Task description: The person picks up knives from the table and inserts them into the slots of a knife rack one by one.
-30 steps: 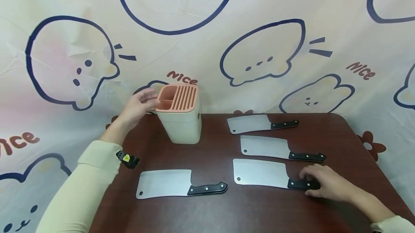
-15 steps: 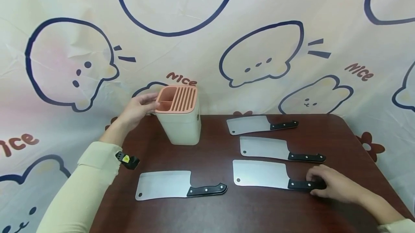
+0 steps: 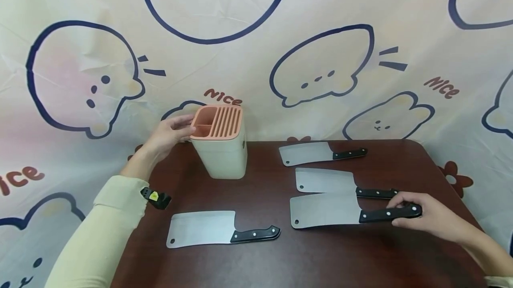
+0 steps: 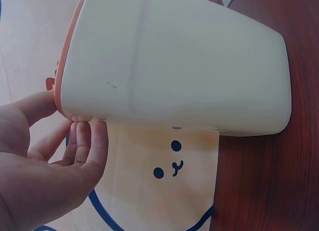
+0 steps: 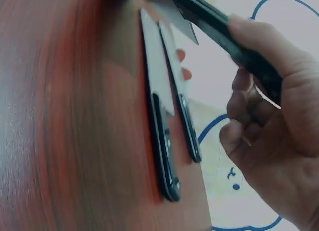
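Note:
In the head view, my right hand (image 3: 426, 217) grips the black handle of a cleaver (image 3: 324, 210) near its end. This cleaver is raised over the table, its broad blade pointing left; the right wrist view shows thumb and curled fingers around the handle (image 5: 219, 34). At the back left, my left hand (image 3: 170, 136) holds the rim of a cream knife holder (image 3: 226, 159) with a pink slotted top. In the left wrist view, the thumb lies at the pink rim (image 4: 61, 86) and the fingertips (image 4: 99, 129) against the side wall. The holder stands upright.
Two more cleavers lie behind the raised one, a nearer cleaver (image 3: 324, 180) and a farther cleaver (image 3: 306, 153). Another cleaver (image 3: 204, 229) lies at the front left. A printed cloth (image 3: 240, 70) hangs behind the dark wooden table (image 3: 256, 265).
My right hand has lifted the front right cleaver off the table, and its handle has risen and moved a little right. The left hand has settled against the knife holder's rim.

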A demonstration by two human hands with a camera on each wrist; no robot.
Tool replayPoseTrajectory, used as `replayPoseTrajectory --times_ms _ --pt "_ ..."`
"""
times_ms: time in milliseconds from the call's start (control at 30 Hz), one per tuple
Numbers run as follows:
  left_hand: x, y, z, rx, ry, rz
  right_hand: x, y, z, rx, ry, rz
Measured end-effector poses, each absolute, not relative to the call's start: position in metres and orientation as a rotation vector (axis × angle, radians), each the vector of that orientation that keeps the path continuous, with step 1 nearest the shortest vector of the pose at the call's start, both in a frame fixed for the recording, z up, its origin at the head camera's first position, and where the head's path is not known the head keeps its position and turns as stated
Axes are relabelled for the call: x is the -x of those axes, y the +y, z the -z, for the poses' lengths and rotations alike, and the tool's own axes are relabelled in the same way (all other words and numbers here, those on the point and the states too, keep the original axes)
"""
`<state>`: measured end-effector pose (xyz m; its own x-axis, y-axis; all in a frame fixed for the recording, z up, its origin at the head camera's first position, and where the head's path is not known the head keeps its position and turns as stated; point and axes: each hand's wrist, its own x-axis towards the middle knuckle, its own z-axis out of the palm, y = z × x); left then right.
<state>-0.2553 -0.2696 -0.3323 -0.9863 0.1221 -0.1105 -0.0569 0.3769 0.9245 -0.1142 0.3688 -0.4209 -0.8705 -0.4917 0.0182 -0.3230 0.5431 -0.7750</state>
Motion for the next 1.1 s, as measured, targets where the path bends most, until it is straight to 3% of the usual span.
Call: replayPoseTrajectory --times_ms 367,700,1100 --pt "0.258 -0.271 0.333 -0.028 2.443 -1.671 0.104 0.338 0.397 0.551 2.674 1.575" --pt "0.258 -0.269 0.332 -0.021 2.446 -1.666 0.109 0.296 0.374 0.685 2.563 1.993" --pt "0.254 -0.268 0.323 0.013 2.508 -1.706 0.113 0.269 0.342 0.609 2.809 1.845"
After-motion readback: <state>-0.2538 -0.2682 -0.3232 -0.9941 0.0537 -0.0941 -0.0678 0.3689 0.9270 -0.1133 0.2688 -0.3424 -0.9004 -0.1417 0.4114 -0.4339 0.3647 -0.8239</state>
